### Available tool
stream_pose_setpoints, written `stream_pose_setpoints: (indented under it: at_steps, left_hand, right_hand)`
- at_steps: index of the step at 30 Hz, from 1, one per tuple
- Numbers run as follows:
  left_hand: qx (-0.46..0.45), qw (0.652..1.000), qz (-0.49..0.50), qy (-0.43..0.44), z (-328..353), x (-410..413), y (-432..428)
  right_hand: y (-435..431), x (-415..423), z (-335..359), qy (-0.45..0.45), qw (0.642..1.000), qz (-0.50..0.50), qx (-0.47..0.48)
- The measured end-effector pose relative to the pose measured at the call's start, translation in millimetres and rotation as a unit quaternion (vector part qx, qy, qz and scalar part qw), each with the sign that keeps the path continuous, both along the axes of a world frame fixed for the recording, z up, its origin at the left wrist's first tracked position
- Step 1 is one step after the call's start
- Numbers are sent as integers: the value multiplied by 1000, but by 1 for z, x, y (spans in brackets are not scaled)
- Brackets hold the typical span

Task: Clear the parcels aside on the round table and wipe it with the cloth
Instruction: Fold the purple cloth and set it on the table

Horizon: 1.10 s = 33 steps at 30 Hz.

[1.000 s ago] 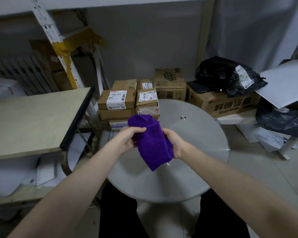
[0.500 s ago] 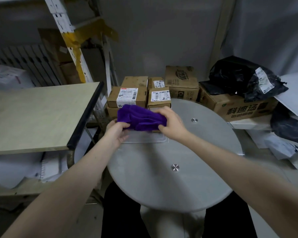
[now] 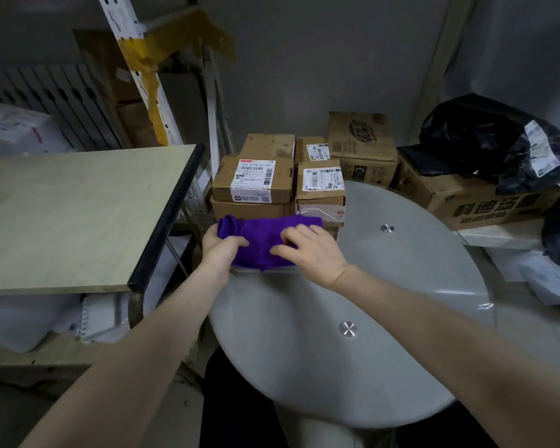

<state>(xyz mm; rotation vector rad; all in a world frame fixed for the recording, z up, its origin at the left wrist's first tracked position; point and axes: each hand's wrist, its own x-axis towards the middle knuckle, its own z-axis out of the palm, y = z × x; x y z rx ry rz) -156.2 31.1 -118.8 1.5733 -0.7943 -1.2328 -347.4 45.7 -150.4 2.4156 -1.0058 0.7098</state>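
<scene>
**Cloth down at the rim, wiping about to begin**

Since half a second ago the cloth (image 3: 265, 242) has come down and spread wider. It now lies on the far-left edge of the round table (image 3: 385, 318), just in front of the parcels (image 3: 254, 181). Our left hand (image 3: 222, 245) grips its left end, thumb on top. Our right hand (image 3: 311, 250) lies over its right half, bent fingers bunching the fabric.

We judge the clearing done, since the parcels sit stacked at the far-left rim, and the wipe is just starting. The next move calls for firm downward pressure and a sweep toward us across the bare top, keeping clear of the stack.

All the parcels are taped shut, so we cannot see what is inside them. The large carton (image 3: 466, 205) beside the table carries a black bag (image 3: 485, 137) on top.
</scene>
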Motion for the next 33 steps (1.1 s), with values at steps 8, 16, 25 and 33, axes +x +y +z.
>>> stream_pose_setpoints:
  at_steps: [8,16,25,33]
  left_hand:
    - [5,936,-78,-344,-30,-2,-2]
    - [70,936,-57,-341,-25,-11,-8]
    - [-48,977,-103,-181,-9,-9,7]
    - [32,998,59,-17,-5,2,-9]
  right_hand:
    - [5,-3,-38,62,966,-64,243]
    - [3,0,-26,-14,967,-207,149]
    - [2,-2,-7,-72,948,-170,259]
    - [-5,-15,16,-403,804,-165,405]
